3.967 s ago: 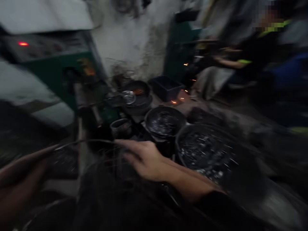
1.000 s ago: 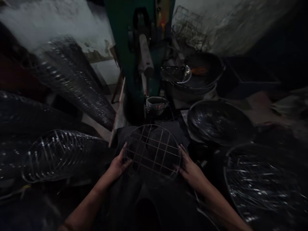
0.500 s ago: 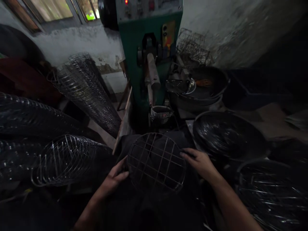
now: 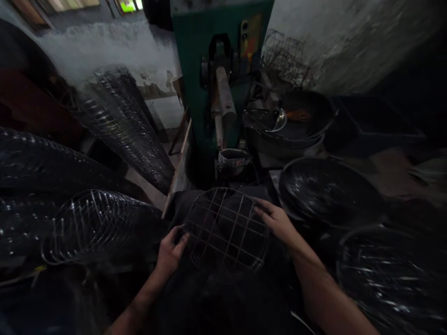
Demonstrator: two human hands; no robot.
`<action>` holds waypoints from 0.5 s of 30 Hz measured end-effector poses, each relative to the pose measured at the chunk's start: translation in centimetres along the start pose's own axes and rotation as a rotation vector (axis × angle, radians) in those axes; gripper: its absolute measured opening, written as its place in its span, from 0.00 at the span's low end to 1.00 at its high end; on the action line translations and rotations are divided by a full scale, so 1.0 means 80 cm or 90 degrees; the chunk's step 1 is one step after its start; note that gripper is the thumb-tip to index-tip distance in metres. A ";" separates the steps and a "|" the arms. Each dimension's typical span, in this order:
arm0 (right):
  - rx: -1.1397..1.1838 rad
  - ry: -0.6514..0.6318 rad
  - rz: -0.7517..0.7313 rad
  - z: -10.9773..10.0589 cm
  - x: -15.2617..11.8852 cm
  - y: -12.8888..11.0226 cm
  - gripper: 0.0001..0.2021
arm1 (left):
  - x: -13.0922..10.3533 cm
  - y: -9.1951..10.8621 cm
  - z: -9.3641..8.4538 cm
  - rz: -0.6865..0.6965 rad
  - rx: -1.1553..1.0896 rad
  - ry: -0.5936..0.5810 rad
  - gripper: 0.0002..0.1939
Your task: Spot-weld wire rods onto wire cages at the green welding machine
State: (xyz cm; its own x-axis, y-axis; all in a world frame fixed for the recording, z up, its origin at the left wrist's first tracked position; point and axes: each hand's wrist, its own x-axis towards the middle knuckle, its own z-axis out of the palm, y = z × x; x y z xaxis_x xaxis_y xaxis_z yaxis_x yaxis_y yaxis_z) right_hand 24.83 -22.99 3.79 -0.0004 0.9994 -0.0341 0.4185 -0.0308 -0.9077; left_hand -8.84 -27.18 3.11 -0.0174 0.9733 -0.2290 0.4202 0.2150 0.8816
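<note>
A round wire grill rack [image 4: 228, 242], with a hoop rim and crossed wires, lies over my dark-clothed lap. My left hand [image 4: 171, 249] pinches its rim at the left. At the upper right of the rim, my right hand [image 4: 274, 218] holds it between thumb and fingers. Past my knees stands a green machine [image 4: 195, 51] with a metal electrode arm [image 4: 225, 100] jutting toward me. Below that arm hangs a small dark bag-like container [image 4: 233, 160].
Stacks of round wire racks [image 4: 122, 130] lean at the left, with a nearer stack of wire hoops [image 4: 94, 228]. On the right are a basin of shiny wire rings [image 4: 324, 190], another of straight wires [image 4: 391, 270], and a large dark basin [image 4: 310, 135] holding a bowl.
The view has tipped downward, so the machine sits higher in it. The rack has turned slightly, and my right hand has shifted left along its rim.
</note>
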 end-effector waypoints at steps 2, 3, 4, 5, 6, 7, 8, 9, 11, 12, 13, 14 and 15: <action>-0.002 0.014 -0.001 0.003 -0.006 0.002 0.23 | 0.000 0.001 0.001 0.014 0.047 0.018 0.22; -0.002 0.030 0.000 0.005 -0.011 0.005 0.22 | 0.000 0.002 0.001 0.022 0.064 0.023 0.22; -0.001 0.046 0.003 0.007 -0.018 0.007 0.22 | 0.001 0.003 0.000 0.032 0.082 0.025 0.21; -0.001 0.063 0.005 0.008 -0.027 0.010 0.22 | 0.003 0.004 -0.001 0.044 0.105 0.025 0.21; -0.004 0.079 0.006 0.009 -0.038 0.012 0.21 | 0.004 0.005 -0.003 0.056 0.139 0.022 0.20; -0.011 0.089 0.004 0.008 -0.050 0.013 0.21 | 0.007 0.006 -0.005 0.067 0.178 0.023 0.19; -0.020 0.089 -0.001 0.007 -0.063 0.013 0.22 | 0.009 0.008 -0.007 0.078 0.216 0.025 0.18; -0.029 0.076 -0.008 0.005 -0.076 0.012 0.22 | 0.012 0.009 -0.009 0.086 0.245 0.028 0.18; -0.040 0.004 -0.022 -0.002 -0.099 0.007 0.27 | 0.016 0.010 -0.012 0.092 0.292 0.042 0.16; -0.040 -0.044 -0.028 -0.005 -0.108 0.003 0.31 | 0.018 0.009 -0.013 0.091 0.315 0.046 0.16; -0.038 -0.084 -0.034 -0.008 -0.116 0.000 0.36 | 0.019 0.007 -0.014 0.086 0.348 0.048 0.16; -0.034 -0.111 -0.038 -0.010 -0.121 -0.002 0.41 | 0.021 0.004 -0.014 0.078 0.393 0.049 0.17; -0.026 -0.124 -0.041 -0.011 -0.124 -0.003 0.45 | 0.022 -0.001 -0.015 0.067 0.438 0.046 0.17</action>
State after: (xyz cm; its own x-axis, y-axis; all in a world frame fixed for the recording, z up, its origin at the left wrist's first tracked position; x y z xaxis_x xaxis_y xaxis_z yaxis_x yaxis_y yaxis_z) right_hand 25.56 -32.87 4.71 -0.2015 0.9776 -0.0608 0.4488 0.0370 -0.8929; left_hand -9.96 -25.37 3.11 0.0046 0.9941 -0.1081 0.9012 0.0427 0.4312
